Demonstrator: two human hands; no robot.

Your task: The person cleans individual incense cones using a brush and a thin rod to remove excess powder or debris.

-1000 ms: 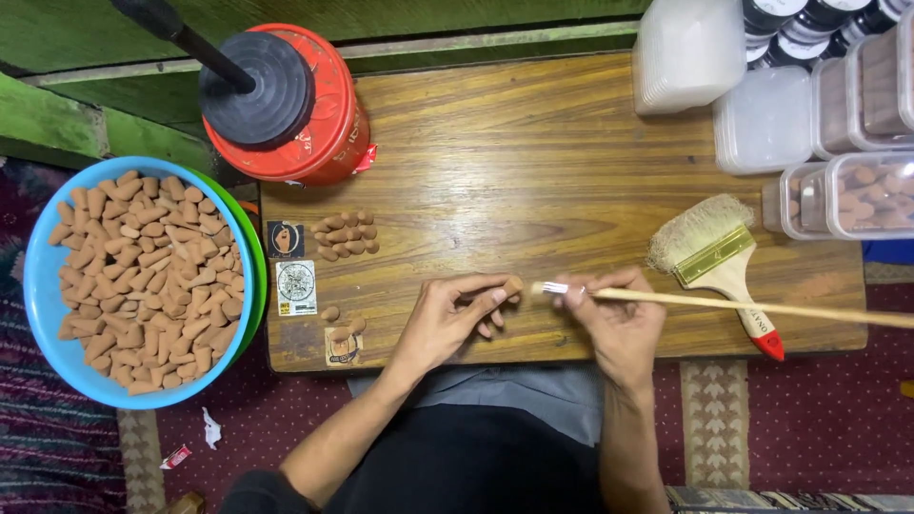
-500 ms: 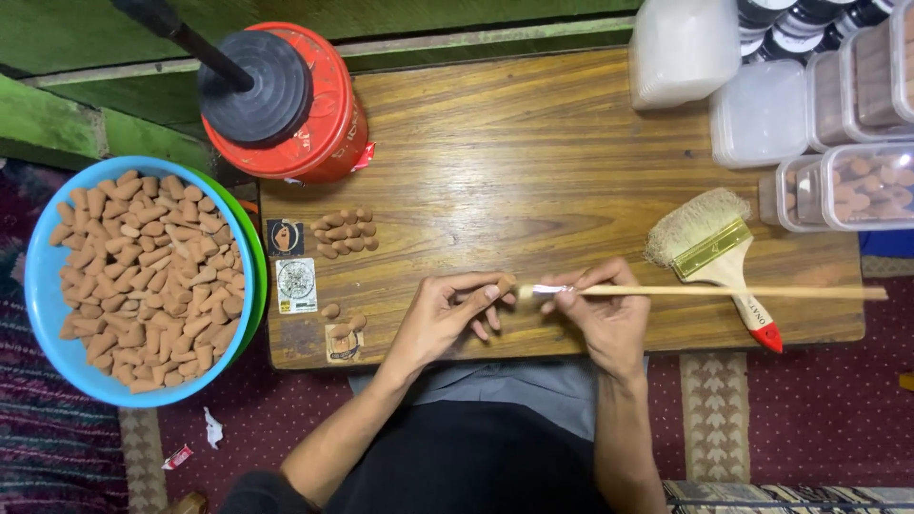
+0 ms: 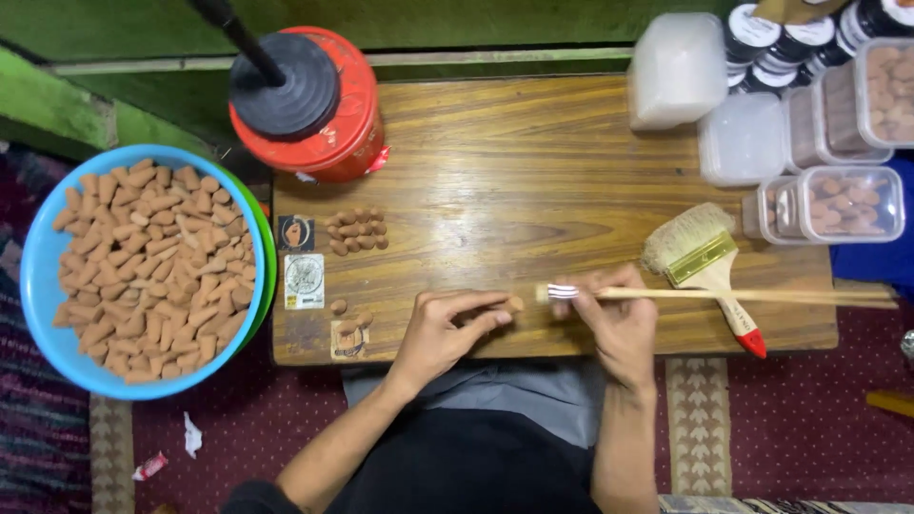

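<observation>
Head view: a small brown cone [image 3: 515, 304] lies at the near edge of the wooden table [image 3: 533, 162], pinched between the fingertips of the left hand [image 3: 446, 328]. Just to its right, the right hand [image 3: 609, 319] grips a long thin stick [image 3: 743, 296] with fingers closed around it, its metal-banded tip close to the cone. A wide paintbrush [image 3: 700, 262] with a red handle tip lies beside that hand. Farther left sit a cluster of cones [image 3: 355, 230] and a few loose ones. A blue bowl [image 3: 43, 276] heaped with cones stands off the table's left end, a red can [image 3: 338, 128] behind, clear boxes [image 3: 838, 205] to the right.
</observation>
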